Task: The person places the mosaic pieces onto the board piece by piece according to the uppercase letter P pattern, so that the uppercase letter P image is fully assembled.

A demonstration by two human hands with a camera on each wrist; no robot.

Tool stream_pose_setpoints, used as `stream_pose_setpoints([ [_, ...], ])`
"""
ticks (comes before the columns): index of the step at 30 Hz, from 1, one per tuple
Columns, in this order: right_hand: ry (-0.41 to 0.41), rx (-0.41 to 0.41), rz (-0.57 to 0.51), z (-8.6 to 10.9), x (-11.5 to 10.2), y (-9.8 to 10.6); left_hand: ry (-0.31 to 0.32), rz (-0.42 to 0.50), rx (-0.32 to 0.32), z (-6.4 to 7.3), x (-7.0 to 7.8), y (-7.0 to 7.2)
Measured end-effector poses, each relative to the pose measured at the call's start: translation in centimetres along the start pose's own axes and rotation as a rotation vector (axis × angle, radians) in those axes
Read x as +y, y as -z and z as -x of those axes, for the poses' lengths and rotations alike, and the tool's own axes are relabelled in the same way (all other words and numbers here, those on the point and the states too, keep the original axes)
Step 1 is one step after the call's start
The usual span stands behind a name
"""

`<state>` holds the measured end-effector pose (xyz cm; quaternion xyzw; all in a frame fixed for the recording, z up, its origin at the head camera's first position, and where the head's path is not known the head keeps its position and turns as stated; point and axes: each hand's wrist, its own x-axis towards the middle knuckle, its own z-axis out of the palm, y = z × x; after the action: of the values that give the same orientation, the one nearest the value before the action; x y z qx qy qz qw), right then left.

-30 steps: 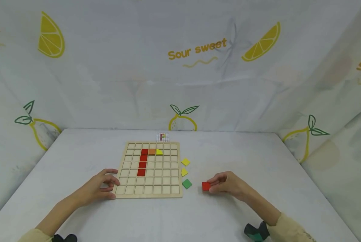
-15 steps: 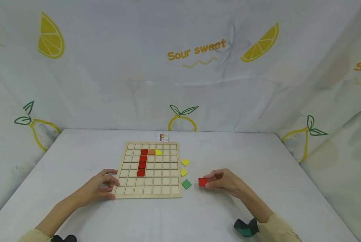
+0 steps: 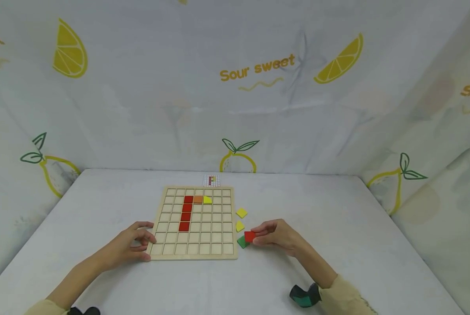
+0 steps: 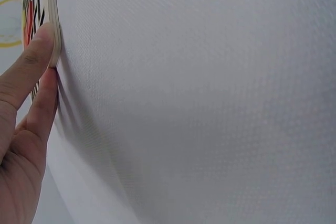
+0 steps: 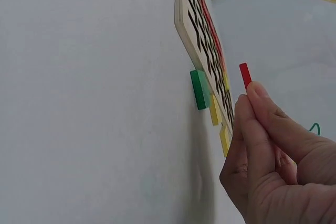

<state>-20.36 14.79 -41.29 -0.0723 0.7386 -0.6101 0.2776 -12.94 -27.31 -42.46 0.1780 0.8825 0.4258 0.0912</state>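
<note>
Between thumb and fingertips, my right hand (image 3: 279, 236) pinches a red square tile (image 3: 249, 236), held up by its edge. In the head view that tile overlaps the green square tile (image 3: 241, 242) on the table; in the right wrist view it stands raised off the cloth, apart from the green tile (image 5: 199, 89). My left hand (image 3: 126, 245) rests at the left edge of a wooden grid board (image 3: 195, 257), thumb and fingertips touching its rim near the front left corner. Set in the grid are a column of red tiles (image 3: 186, 216), an orange tile (image 3: 197, 199) and a yellow rounded piece (image 3: 207, 200).
Two yellow pieces, a square (image 3: 241, 213) and a rounded one (image 3: 240, 226), lie along the board's right side. Behind the board is a small pattern card (image 3: 212, 180). A lemon-print cloth (image 3: 160, 109) hangs behind the white table (image 3: 203, 288).
My right hand has carried the red tile leftward, from the open cloth to over the green tile beside the board. My left hand stays at the board's edge.
</note>
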Motion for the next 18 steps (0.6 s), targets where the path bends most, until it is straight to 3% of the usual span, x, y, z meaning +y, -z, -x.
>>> stream_pose_setpoints([
  [9,0.003,0.022,-0.003,-1.1,-0.3,-2.7,-0.003,-0.001,-0.005,0.0,0.3,0.0],
  [18,0.046,-0.048,-0.052,-2.1,-0.8,-5.1,0.005,-0.001,-0.004,0.0,0.1,0.0],
])
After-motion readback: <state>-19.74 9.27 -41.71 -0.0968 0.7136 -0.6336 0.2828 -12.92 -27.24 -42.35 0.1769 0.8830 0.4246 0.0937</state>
